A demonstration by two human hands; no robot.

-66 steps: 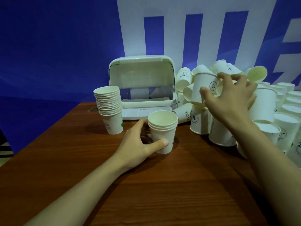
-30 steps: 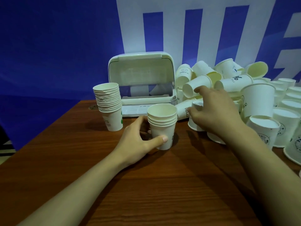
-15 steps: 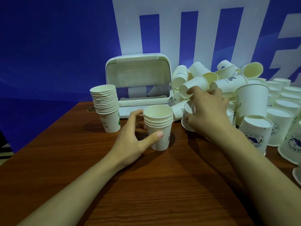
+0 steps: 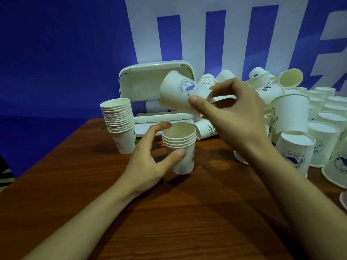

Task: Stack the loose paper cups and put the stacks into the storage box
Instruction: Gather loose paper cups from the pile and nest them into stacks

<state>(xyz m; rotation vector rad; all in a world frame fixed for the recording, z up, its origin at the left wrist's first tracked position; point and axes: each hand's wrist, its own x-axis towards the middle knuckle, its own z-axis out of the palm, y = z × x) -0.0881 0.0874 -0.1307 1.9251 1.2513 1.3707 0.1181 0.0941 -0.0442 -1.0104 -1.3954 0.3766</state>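
- Now the single cup was off the loose pile where my right hand had been reaching half a second earlier; it hung tilted above the small stack, so nesting looked next.
- Right thumb and fingers pinched its narrow end.
- Left hand held that stack upright on the tabletop, thumb against its side.
- Behind stood the taller stack and the open storage box.
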